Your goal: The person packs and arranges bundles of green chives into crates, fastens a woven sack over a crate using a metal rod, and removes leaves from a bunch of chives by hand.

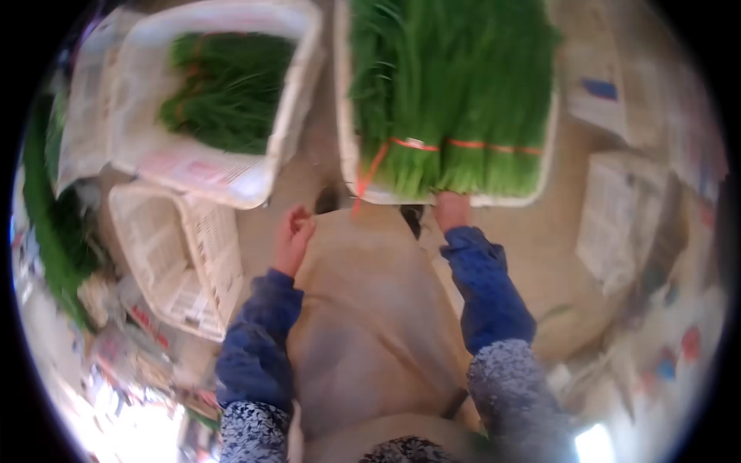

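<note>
A white plastic crate [349, 166] holds long green chives [463, 69] in bundles tied with orange-red bands [467, 144]. Their pale cut ends face me. At the front rim of this crate is my right hand [452, 210], with its fingers curled over the edge and partly hidden beside the stalk ends. My left hand [293, 241] hangs in front of the apron, left of the crate. Its fingers are loosely bent and slightly apart, with nothing visible in them. An orange-red strip [370, 179] dangles over the crate's front left corner.
Another white crate [289, 108], lined with printed sheeting, stands at the upper left with darker green bundles [228, 92] inside. Below it a smaller white crate [212, 247] lies tipped. A pale crate [621, 216] stands at right. Long greens [58, 224] lie along the far left.
</note>
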Demonstrator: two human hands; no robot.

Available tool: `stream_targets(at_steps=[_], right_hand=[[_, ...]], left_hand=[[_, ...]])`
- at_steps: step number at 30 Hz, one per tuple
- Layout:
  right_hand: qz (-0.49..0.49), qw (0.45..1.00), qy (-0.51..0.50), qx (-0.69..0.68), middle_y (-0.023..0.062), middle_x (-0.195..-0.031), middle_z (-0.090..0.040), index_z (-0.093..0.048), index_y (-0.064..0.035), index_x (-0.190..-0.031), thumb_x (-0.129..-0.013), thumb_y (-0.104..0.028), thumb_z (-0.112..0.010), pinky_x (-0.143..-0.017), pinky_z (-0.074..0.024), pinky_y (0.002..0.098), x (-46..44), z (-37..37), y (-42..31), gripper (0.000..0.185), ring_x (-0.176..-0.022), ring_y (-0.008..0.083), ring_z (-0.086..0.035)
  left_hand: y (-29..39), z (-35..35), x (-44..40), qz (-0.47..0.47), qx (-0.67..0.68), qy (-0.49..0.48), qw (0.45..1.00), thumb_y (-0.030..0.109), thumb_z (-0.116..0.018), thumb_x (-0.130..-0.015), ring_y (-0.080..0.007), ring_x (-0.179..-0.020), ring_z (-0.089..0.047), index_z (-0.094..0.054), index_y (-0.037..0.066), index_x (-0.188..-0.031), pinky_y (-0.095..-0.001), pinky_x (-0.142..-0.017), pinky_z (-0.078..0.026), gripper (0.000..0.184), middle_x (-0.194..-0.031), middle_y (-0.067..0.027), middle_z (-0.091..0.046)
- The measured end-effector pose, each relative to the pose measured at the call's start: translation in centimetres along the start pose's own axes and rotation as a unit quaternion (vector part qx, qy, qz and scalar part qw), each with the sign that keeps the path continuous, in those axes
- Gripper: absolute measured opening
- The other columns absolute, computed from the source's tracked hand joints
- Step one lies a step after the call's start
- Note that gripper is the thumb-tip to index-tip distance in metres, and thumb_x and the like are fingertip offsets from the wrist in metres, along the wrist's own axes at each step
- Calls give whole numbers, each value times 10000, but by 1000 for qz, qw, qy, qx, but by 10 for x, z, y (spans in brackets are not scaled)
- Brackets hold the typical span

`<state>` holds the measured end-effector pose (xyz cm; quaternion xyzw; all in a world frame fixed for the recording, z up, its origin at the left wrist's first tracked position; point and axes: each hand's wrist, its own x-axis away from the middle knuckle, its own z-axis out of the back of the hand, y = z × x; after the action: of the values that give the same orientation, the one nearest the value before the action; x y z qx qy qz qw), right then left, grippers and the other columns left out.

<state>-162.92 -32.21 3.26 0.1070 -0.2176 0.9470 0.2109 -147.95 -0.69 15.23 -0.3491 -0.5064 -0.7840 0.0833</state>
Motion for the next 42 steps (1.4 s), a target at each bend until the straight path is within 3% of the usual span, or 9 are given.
stream_targets(at_steps=[5,13,15,18,27,30,33,36,42], right_hand=[[-49,990,-43,122,131,-679,-626,-665,-78,-700,-643,-129,-623,-807,-407,431,-28,26,-5,87,-708,328,-605],[-46,986,51,153,93,-699,-644,-655,-122,-676,-648,-112,-584,-746,-396,397,-26,32,-13,78,-732,266,-622],[-72,987,64,126,80,-716,-651,-670,-137,-710,-670,-117,-590,-771,-391,385,-17,22,-20,92,-766,246,-623],[-76,993,25,83,131,-813,-648,-676,-93,-820,-687,-91,-604,-749,-468,396,2,24,-29,151,-819,304,-619],[-99,993,-43,47,161,-762,-639,-676,-75,-732,-635,-51,-566,-879,-372,447,197,-11,-47,147,-841,330,-595],[-89,994,-25,63,182,-786,-631,-674,-49,-727,-630,-43,-545,-906,-352,458,245,-32,-47,162,-883,335,-578],[-106,981,-133,96,199,-824,-627,-672,-29,-803,-638,-45,-529,-950,-318,511,282,-35,-55,219,-945,366,-554],[-129,981,-136,49,200,-908,-612,-643,-25,-928,-666,-47,-497,-984,-290,547,296,-60,-46,301,-991,382,-526],[-56,996,-46,54,203,-1212,-459,-518,-17,-1148,-685,-37,-518,-1003,-265,556,322,-48,-55,463,-1149,416,-394]], left_hand=[[-4,-83,-93,-95,140,-168,971,119,-608,-823,-167,-932,-540,-458,-1,-1162,-313,-776,-450,390,-1063,-98,-564],[-35,-114,-167,-34,-194,-100,975,298,-696,-711,-304,-758,-607,-523,-31,-976,-368,-693,-466,457,-817,-173,-616],[-30,-111,-161,-133,-171,-23,976,140,-629,-733,-119,-442,-477,-587,9,-772,-272,-370,-320,142,-640,-47,-563],[8,-96,-120,16,-184,-124,975,310,-686,-697,-282,-712,-621,-575,-38,-865,-367,-667,-478,402,-763,-158,-629],[-166,-79,51,-41,-123,-114,985,370,-703,-716,-312,-794,-622,-566,27,-957,-383,-700,-481,441,-822,-158,-638],[-96,-63,83,-83,-436,-145,884,233,-712,-749,-197,-653,-597,-488,44,-926,-323,-568,-474,343,-774,-60,-600],[-32,-66,60,19,-125,-145,981,113,-606,-807,-189,-766,-607,-441,1,-1039,-318,-637,-500,306,-902,-85,-606],[-29,-105,21,-144,-197,-247,938,202,-665,-759,-314,-1070,-533,-356,-50,-1148,-374,-863,-447,557,-1119,-249,-530],[28,-43,14,-70,-175,-342,920,228,-680,-757,-261,-871,-607,-426,-38,-1203,-355,-752,-482,579,-943,-167,-612]])
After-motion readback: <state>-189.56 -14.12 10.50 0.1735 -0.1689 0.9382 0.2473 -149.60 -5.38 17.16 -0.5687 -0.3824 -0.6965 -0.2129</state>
